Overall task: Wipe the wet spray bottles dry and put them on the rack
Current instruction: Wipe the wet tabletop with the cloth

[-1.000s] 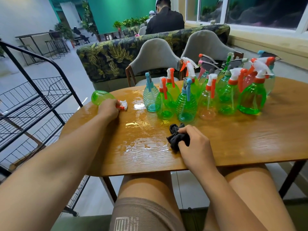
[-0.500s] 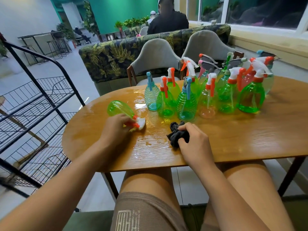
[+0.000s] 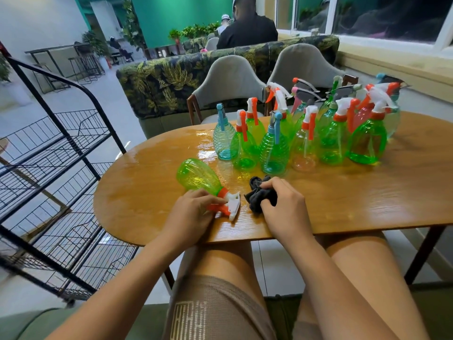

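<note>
Spray bottle, green with an orange-and-white head, lies on its side by the near edge of the table, its base pointing toward the far left. The left hand grips its neck and trigger. Just right of the nozzle, the right hand clutches a crumpled black cloth on the wood. Bare tabletop runs from there to the right end. The standing bottles crowd the far edge, on wet, glossy wood. The black wire rack stands past the table's left end.
</note>
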